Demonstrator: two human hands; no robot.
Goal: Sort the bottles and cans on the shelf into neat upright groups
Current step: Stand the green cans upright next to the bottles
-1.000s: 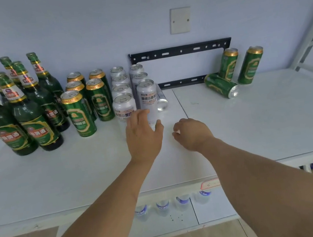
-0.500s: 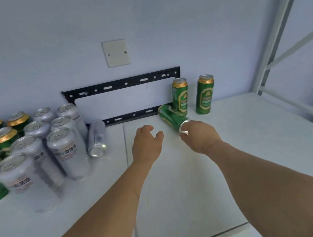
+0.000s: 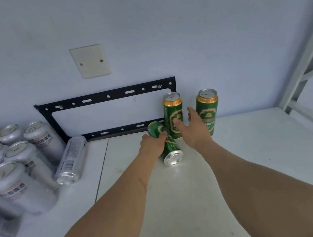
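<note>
Green toppled can (image 3: 168,146) under gripping left hand (image 3: 151,145); right hand (image 3: 195,128) spread between upright cans (image 3: 173,114).

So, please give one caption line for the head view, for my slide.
Left hand grips the fallen green can; right hand reaches open between two upright green cans.

Green cans (image 3: 173,116) banded gold; silver cans (image 3: 20,188), labels blurred, perhaps grey; black bracket (image 3: 107,96).
</note>
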